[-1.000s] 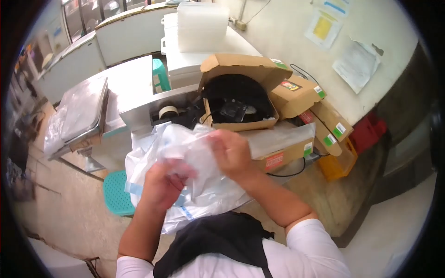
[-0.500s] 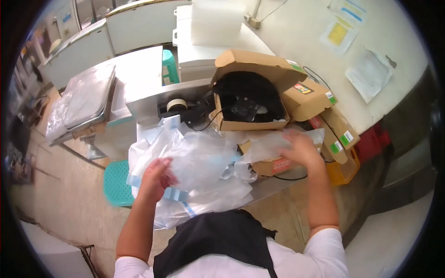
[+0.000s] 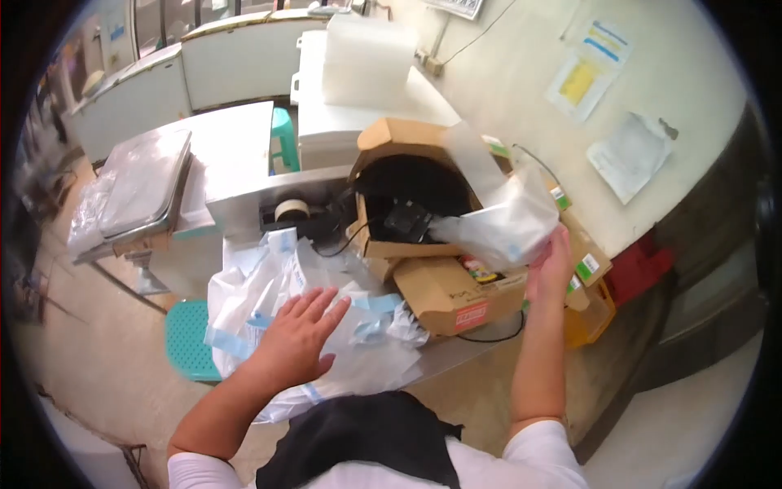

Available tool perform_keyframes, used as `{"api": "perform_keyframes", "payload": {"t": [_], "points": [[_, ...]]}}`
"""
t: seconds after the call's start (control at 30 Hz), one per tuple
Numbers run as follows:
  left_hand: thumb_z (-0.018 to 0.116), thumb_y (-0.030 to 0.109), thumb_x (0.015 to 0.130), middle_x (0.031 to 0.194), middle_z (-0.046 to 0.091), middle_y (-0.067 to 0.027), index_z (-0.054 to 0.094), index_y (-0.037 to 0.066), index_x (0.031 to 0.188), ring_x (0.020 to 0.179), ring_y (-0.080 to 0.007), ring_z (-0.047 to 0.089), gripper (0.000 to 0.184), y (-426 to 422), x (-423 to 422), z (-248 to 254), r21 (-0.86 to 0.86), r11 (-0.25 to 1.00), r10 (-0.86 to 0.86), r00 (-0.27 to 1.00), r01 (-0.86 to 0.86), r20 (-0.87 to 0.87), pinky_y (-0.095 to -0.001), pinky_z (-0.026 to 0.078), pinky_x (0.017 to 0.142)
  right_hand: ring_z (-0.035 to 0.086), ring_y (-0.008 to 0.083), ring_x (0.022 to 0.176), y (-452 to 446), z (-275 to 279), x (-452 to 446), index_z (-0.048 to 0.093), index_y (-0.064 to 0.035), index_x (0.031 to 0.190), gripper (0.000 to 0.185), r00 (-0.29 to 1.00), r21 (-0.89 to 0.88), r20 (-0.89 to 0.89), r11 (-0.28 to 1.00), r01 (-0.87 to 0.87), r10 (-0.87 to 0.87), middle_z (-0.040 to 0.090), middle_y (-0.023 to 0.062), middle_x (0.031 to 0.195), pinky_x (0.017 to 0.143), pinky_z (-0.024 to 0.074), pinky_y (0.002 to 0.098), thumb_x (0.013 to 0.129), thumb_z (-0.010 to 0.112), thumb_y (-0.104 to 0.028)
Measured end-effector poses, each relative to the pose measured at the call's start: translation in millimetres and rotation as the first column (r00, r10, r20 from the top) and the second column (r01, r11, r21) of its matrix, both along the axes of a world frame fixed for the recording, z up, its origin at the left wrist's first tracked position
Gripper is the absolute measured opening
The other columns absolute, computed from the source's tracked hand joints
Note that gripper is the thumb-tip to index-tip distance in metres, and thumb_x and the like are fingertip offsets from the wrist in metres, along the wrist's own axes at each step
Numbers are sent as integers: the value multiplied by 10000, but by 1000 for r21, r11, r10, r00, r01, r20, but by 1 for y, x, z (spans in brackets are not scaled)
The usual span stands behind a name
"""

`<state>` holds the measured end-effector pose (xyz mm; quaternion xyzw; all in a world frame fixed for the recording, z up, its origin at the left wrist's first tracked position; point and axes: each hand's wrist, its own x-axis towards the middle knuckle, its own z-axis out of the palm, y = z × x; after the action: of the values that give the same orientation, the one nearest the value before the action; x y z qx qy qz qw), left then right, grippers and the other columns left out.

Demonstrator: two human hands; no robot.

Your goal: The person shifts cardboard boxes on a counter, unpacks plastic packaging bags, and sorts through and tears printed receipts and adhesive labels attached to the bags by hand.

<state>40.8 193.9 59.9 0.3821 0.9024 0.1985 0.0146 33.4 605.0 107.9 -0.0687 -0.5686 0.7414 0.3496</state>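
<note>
My right hand (image 3: pixel 551 265) is closed on a translucent white plastic bag (image 3: pixel 507 222), raised in front of the open cardboard box at the right of the table. The bag looks crumpled and hides part of that box's flap. Lower down on the left, my left hand (image 3: pixel 297 338) has its fingers spread and holds nothing. It hovers over or rests on a heap of white plastic bags (image 3: pixel 244 285) with light-blue strips; contact cannot be made out. The open cardboard box (image 3: pixel 407 249) contains black items and a cable.
A closed cardboard box (image 3: pixel 436 306) with a red label lies in front. A tape roll (image 3: pixel 292 210) sits behind the heap. Teal stools (image 3: pixel 189 338) stand left, metal trays (image 3: pixel 147 183) lie on a side table, and a yellow crate (image 3: pixel 593 319) is at right.
The translucent bag has moved from above the heap up to the right in my right hand, uncovering the red-labelled box. My left hand has shifted slightly right and spread its fingers.
</note>
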Motion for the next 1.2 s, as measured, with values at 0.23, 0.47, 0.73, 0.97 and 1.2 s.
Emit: {"api": "perform_keyframes", "payload": {"t": [0.23,0.47,0.73,0.97,1.2], "points": [[736,180,800,1071,713,-151,707,27,1135,956,-299,692,370,-7,-43,-21,164,952,238,963,-257,125,-403,542,829,581,310,1228,-29,41,5,546,-56,1360,538,923,-512,-309,778,-364,228,614,119,1339,1058,467,476,1014,437,-452],[559,289,1022,911,720,-54,721,18,1127,847,-136,672,333,-7,-52,13,539,616,-100,622,-574,776,-255,477,696,567,313,1245,-48,37,-11,513,-34,1384,532,873,-525,-386,707,-473,297,598,137,1357,1077,448,483,1009,455,-407],[580,222,1005,1004,713,-38,634,18,1282,845,-114,650,348,3,-24,42,667,494,-400,536,-558,744,-266,514,797,653,198,1001,-182,-45,12,646,-23,1194,440,524,-9,276,547,-837,806,687,97,1106,886,522,342,803,819,-126],[582,211,1035,879,634,35,707,22,1114,772,-33,519,240,12,16,82,688,688,-486,558,-230,672,-226,424,651,647,360,1107,-155,-110,-36,696,-106,1159,423,655,656,746,36,-754,124,675,204,1177,924,516,440,868,653,-410],[647,47,939,835,614,-156,692,13,1149,748,-325,601,218,18,-11,109,651,704,-498,851,282,170,-353,478,682,657,357,974,-68,29,-9,711,-69,951,225,675,750,653,171,-639,-344,715,151,1051,890,531,441,879,645,-272]]}}
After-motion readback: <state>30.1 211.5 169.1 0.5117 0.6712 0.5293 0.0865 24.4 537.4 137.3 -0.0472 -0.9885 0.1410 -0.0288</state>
